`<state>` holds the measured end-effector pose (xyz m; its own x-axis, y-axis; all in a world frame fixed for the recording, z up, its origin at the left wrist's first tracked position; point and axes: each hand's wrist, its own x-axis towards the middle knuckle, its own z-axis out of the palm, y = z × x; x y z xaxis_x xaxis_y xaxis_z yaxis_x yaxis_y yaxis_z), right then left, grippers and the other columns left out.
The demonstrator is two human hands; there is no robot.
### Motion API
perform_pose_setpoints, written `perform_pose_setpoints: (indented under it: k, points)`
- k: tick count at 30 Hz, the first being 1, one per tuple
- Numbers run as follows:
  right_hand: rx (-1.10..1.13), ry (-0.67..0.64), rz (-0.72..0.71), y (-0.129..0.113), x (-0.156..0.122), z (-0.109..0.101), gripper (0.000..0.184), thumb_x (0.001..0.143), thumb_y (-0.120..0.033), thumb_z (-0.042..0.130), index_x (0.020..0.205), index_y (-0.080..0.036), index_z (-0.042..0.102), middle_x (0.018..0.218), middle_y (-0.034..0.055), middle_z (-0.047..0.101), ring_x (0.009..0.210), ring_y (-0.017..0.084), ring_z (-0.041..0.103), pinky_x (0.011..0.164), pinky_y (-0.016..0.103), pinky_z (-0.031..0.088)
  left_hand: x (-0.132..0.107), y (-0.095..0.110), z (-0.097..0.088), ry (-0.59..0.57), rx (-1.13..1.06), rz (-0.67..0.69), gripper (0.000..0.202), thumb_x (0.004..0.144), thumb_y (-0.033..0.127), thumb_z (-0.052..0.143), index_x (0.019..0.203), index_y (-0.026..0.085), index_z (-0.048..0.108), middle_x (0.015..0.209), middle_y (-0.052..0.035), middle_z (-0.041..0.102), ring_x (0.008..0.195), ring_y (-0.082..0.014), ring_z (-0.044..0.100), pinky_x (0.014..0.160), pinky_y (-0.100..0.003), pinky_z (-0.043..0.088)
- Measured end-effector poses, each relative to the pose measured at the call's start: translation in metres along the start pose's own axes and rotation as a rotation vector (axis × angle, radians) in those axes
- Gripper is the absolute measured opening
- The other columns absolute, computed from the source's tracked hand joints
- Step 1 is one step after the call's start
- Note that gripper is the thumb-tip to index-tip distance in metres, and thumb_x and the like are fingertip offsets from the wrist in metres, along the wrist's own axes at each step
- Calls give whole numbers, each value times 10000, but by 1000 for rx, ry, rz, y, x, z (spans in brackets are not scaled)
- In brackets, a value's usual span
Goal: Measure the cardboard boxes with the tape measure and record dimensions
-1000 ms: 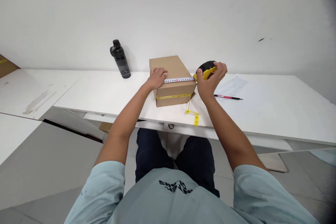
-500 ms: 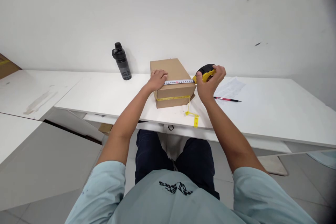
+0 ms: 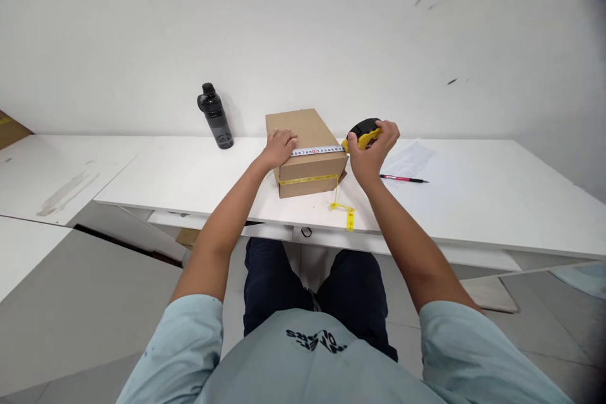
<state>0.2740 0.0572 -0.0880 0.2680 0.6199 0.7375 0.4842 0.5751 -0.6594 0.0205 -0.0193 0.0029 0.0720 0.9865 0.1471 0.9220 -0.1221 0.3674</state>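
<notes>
A closed brown cardboard box [image 3: 310, 168] sits on the white table. My left hand [image 3: 280, 146] lies over its left top edge, fingers stretched out on the lid and thumb hidden. Across the front part of the lid runs the white, numbered blade [image 3: 317, 151] of a tape measure, its left end hidden under that hand. Beyond the box's right edge, my right hand [image 3: 376, 148] is closed around the yellow and black tape measure case [image 3: 363, 132]. A thin yellow tape strip [image 3: 307, 180] crosses the box's front, and its loose end hangs onto the table.
A dark water bottle [image 3: 216, 117] stands at the back left, near the wall. To the right, a red and black pen [image 3: 404, 178] lies by a sheet of paper [image 3: 406, 160]. The table's front edge [image 3: 189, 209] is close to my legs. A shelf runs below.
The view has shifted slightly, so everything appears a little further left. Both hands keep their places on the box and the tape measure.
</notes>
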Motion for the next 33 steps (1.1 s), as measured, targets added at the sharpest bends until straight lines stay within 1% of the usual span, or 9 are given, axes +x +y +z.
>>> perform_pose_setpoints:
  k: [3, 8, 12, 18, 21, 25, 29, 31, 33]
  points:
    - [-5, 6, 9, 1, 1, 3, 617, 840, -472, 670, 1360, -243, 428, 1508, 181, 380, 1522, 323, 355, 1290, 634, 275, 1, -2, 2, 6, 4, 8, 485, 1073, 350, 285, 1391, 271, 641, 1621, -41, 587, 1626, -191, 369, 1402, -441, 117]
    - [6, 51, 4, 9, 2, 14, 600, 839, -439, 616, 1367, -257, 395, 1514, 175, 347, 1531, 340, 312, 1281, 674, 230, 3, -3, 3, 4, 8, 0, 498, 1078, 367, 280, 1421, 266, 627, 1644, -45, 566, 1638, -181, 347, 1401, -432, 113]
    - [2, 70, -18, 11, 5, 19, 575, 832, -413, 607, 1341, -250, 397, 1468, 169, 386, 1496, 328, 359, 1289, 654, 225, 2, -1, 2, -2, 18, -6, 515, 1073, 354, 276, 1439, 238, 619, 1649, -66, 562, 1639, -183, 347, 1402, -419, 104]
    - [-7, 86, 15, -3, 6, 14, 521, 860, -439, 633, 1291, -248, 411, 1447, 162, 427, 1484, 298, 400, 1296, 591, 272, 2, 0, -1, 6, 9, -5, 498, 1061, 354, 304, 1422, 255, 632, 1639, -44, 575, 1627, -193, 369, 1404, -419, 108]
    - [-22, 72, 46, -11, 7, 12, 535, 877, -471, 655, 1297, -246, 410, 1451, 165, 429, 1478, 291, 413, 1296, 580, 284, 4, 0, -2, 19, 8, -13, 495, 1054, 358, 322, 1416, 259, 645, 1638, -45, 576, 1624, -211, 371, 1402, -425, 112]
    - [-49, 70, 37, -15, 8, 12, 510, 903, -453, 639, 1304, -233, 413, 1449, 175, 442, 1458, 283, 435, 1290, 559, 302, 4, 0, -4, 20, -7, -22, 513, 1049, 363, 331, 1435, 245, 647, 1633, -51, 576, 1631, -228, 354, 1400, -407, 105]
    - [-92, 80, 42, -14, 11, 18, 451, 919, -439, 597, 1284, -237, 423, 1427, 169, 465, 1447, 291, 448, 1291, 590, 289, 2, 0, -5, 18, -22, -36, 517, 1057, 357, 338, 1456, 229, 640, 1649, -55, 560, 1640, -242, 331, 1394, -420, 117]
    - [-105, 87, 55, -13, 13, 23, 429, 929, -440, 571, 1285, -250, 423, 1435, 164, 469, 1453, 301, 442, 1290, 617, 277, 2, 1, -5, 21, -23, -37, 513, 1063, 335, 343, 1460, 207, 640, 1653, -68, 556, 1638, -247, 334, 1391, -426, 126]
    - [-106, 102, 62, -13, 14, 27, 423, 932, -438, 560, 1287, -253, 424, 1440, 167, 474, 1452, 311, 441, 1284, 618, 287, 2, 1, -5, 25, -20, -29, 504, 1066, 313, 347, 1457, 199, 644, 1646, -70, 565, 1632, -240, 347, 1389, -416, 124]
